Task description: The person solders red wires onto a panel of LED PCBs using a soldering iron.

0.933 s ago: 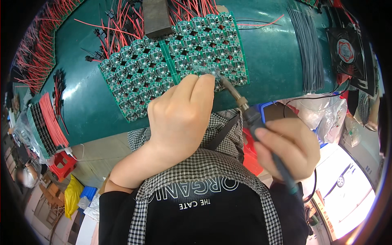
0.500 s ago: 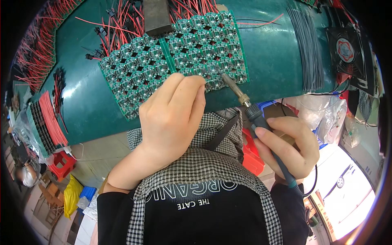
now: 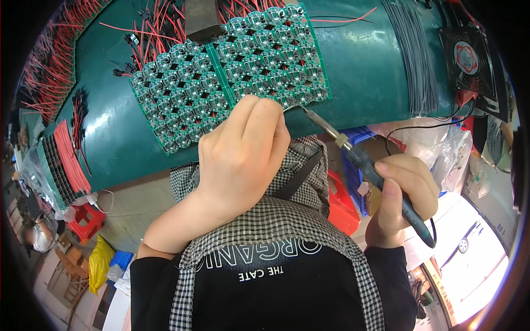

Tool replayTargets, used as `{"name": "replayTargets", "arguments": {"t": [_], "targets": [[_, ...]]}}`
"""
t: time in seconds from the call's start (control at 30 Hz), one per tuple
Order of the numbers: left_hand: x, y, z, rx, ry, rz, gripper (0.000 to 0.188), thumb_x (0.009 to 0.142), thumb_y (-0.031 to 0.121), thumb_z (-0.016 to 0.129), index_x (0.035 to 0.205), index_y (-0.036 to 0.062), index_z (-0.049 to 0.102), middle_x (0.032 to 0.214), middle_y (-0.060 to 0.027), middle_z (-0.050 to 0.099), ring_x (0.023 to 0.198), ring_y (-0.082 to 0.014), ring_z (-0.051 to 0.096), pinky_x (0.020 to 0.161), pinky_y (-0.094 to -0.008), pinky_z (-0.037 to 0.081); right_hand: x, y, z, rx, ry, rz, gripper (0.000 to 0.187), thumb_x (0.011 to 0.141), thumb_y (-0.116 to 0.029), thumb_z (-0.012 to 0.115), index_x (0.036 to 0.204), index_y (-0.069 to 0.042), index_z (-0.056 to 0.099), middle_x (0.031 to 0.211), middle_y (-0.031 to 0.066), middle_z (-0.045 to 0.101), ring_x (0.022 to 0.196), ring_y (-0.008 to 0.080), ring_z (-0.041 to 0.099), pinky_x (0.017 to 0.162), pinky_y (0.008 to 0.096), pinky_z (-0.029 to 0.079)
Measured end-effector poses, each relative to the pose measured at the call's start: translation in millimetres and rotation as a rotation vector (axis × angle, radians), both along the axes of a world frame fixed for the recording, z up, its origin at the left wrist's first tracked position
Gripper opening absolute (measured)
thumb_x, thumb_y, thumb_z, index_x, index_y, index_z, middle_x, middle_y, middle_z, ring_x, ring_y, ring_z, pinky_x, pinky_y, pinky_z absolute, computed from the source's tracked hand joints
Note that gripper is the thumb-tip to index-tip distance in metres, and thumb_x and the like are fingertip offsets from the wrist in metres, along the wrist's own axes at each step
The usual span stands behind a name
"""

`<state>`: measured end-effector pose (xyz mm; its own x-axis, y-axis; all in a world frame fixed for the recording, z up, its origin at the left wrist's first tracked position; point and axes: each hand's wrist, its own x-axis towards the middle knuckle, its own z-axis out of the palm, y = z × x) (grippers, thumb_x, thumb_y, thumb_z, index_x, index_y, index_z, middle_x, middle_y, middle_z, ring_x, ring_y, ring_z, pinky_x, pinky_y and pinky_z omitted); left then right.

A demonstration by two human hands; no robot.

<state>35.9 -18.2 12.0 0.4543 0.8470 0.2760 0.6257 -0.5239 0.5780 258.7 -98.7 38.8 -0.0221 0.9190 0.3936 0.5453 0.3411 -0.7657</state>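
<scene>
A panel of small green circuit boards [image 3: 222, 74] lies on the green work surface, with red and black wires along its far side. My left hand [image 3: 240, 151] is closed in a pinch over its near edge. From those fingertips a thin, silvery solder wire [image 3: 291, 107] sticks out to the right. My right hand [image 3: 407, 187] grips a soldering iron [image 3: 358, 157] by its dark handle, slanting up and left. The iron's tip is close to the end of the wire, by the panel's near right edge; whether they touch I cannot tell.
A dark block [image 3: 203, 21] rests at the panel's far edge. Grey wires [image 3: 411, 60] lie in a bundle to the right, beside a black fan [image 3: 466, 58]. Red wires [image 3: 72, 157] and more boards lie at the left. A red stool [image 3: 342, 207] stands below the table.
The iron's tip has moved off the boards toward the panel's near edge, and my right hand has moved down and right. My left hand has shifted slightly right, still pinching the wire.
</scene>
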Motion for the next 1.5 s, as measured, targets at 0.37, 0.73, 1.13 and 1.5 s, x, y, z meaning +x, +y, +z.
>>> {"name": "replayTargets", "arguments": {"t": [0.37,0.73,1.13,1.5], "targets": [[2,4,-10,0.087,0.03,0.027,0.017,0.078,0.001,0.067,0.079,0.0064,0.051,0.075,-0.0063,0.048,0.049,-0.0194,0.054,0.043,-0.0319,0.044,-4,14,-2,0.051,-0.029,0.106,0.025,0.067,0.004,0.075,0.091,0.007,0.069,0.078,0.0167,0.066,0.06,0.023,0.062,0.051,0.0291,0.049],[1,1,-7,0.057,0.048,0.053,0.018,0.077,0.0,0.067,0.079,0.0062,0.051,0.074,-0.0063,0.048,0.05,-0.0201,0.054,0.044,-0.0314,0.044,-17,4,6,0.107,-0.137,0.067,0.019,0.071,-0.005,0.074,0.088,0.003,0.071,0.076,0.0125,0.066,0.059,0.0237,0.066,0.049,0.0301,0.053],[-3,1,-8,0.03,0.03,0.019,0.016,0.079,0.0,0.067,0.085,0.0048,0.053,0.078,-0.0076,0.051,0.054,-0.0226,0.056,0.046,-0.0326,0.047,-16,7,2,0.071,-0.122,0.131,0.023,0.071,-0.004,0.076,0.092,0.003,0.07,0.082,0.0129,0.067,0.064,0.024,0.067,0.054,0.0312,0.056],[-2,0,-12,0.057,0.049,0.023,0.014,0.08,0.001,0.067,0.085,0.0067,0.054,0.071,-0.0053,0.048,0.049,-0.0194,0.055,0.044,-0.0318,0.044,-31,-2,-6,0.255,-0.398,0.101,0.024,0.065,-0.006,0.08,0.088,-0.001,0.075,0.081,0.0113,0.065,0.057,0.0181,0.063,0.046,0.0249,0.05]]}}
